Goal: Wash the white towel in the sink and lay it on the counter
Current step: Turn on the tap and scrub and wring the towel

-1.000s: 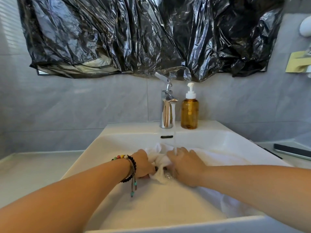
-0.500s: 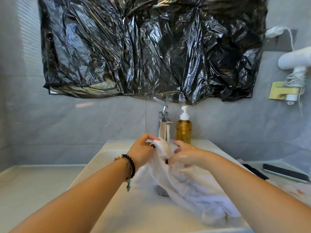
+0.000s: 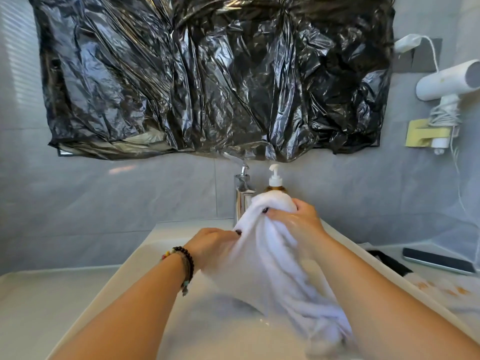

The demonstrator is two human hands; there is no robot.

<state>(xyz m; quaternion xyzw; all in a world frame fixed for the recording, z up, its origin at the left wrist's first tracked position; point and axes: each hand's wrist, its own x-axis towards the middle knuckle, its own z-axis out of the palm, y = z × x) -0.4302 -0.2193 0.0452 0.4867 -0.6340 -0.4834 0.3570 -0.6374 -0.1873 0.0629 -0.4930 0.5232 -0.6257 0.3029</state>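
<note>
Both hands grip the white towel (image 3: 270,245) above the sink (image 3: 145,258): right hand (image 3: 298,222) bunches its top by the tap (image 3: 242,193), left hand (image 3: 213,246) pinches its left edge. Lower end trails into the basin.

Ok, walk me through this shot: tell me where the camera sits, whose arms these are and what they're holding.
No machine here. The camera is worn on a person's head, looking forward and down, so both arms are theirs. The left hand, with a beaded bracelet, and the right hand both grip a white towel, lifted above the white sink; its lower end hangs down into the basin. Behind stand a chrome tap and a pump soap bottle, partly hidden by the towel. A phone lies on the counter at right. Black plastic sheeting covers the wall above.
</note>
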